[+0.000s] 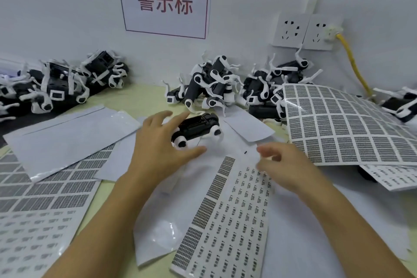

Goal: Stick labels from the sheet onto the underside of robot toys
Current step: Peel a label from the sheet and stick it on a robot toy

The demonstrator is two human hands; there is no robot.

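Right now your left hand (pixel 158 142) holds the robot toy (pixel 198 130) with spread fingers and thumb curled around its near end, the toy lying on its side just above the far end of the label sheet (pixel 225 221). Your right hand (pixel 286 165) hovers over the sheet's far right corner, fingers loosely curled and blurred; you cannot tell whether a label is pinched between them.

Taking the label sheet as your landmark: it runs from the near edge of the table (pixel 144 97) toward the toy, resting on white backing papers (pixel 316 232) that overlap beneath it. To its left, another printed sheet (pixel 45 198) lies flat, partly covered by a blank white sheet (pixel 67 135). To its right, a large sheet of grid labels (pixel 345 126) curls up, its near edge lifted off the table. Beyond the sheet, a pile of toys (pixel 221 88) crowds against the wall, with a second pile (pixel 61 83) far left. A small patch of bare paper sits between the toy and your right hand. A yellow cable (pixel 354 63) hangs from the wall socket (pixel 320 31) on the far right.
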